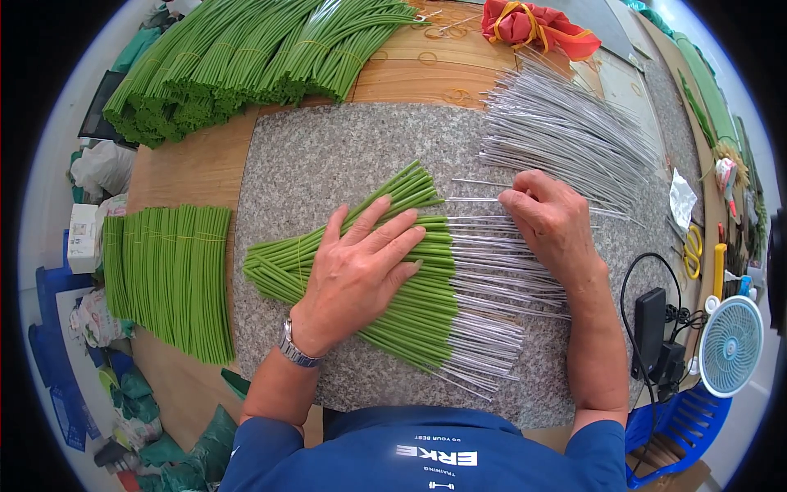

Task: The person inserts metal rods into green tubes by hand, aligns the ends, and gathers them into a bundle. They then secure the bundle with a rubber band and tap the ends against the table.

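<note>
A fan of thin green plastic stems, tied with a yellow band near its left end, lies on the grey speckled slab. My left hand rests flat across them with its fingers spread. Silvery metal wires stick out from the right ends of many stems. Just right of the upper stems, my right hand is closed in a pinch on a metal wire, whose free end points at the stem tips. Another wire lies just above it. The fingers hide the wire's gripped part.
A heap of loose wires lies at the upper right of the slab. Large green stem bundles fill the far left, with a flat stack of stems nearer. At right are yellow scissors, a black adapter and a fan.
</note>
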A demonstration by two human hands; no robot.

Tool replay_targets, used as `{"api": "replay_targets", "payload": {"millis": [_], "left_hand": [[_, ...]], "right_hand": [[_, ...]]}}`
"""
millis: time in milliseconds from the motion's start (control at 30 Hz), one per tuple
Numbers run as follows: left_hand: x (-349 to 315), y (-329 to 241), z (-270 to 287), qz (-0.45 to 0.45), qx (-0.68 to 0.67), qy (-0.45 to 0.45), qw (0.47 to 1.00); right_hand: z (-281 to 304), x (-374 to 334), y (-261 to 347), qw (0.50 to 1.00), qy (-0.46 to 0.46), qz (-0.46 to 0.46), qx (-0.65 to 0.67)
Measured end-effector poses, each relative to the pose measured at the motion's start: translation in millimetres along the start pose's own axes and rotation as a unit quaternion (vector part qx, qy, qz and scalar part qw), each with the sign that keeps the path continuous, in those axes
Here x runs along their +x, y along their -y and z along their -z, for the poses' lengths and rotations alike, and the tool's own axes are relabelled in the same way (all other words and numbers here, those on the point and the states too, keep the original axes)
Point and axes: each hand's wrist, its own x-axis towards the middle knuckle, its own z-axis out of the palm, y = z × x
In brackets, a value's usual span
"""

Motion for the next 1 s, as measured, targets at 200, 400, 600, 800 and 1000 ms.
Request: {"api": "replay_targets", "payload": {"millis": [200,400,600,800,1000], "left_hand": [[0,0,-1,0.0,0.0,0.002,1.0],[0,-1,1,-0.002,-0.004,0.0,1.0],[0,0,2,0.0,-0.016,-0.003,1.0],[1,-1,2,0.002,-0.014,0.0,1.0],[0,0,0,0.004,-0.007,0.004,1.0]], "right_hand": [[-7,-2,-1,0.998,-0.023,-0.011,0.054],[-11,-4,-2,0.993,-0.017,-0.051,0.102],[-9,-2,-2,0.995,0.003,-0.046,0.084],[-18,0,4,0.988,-0.001,-0.047,0.144],[-23,2,9,0.99,-0.024,-0.06,0.121]]}}
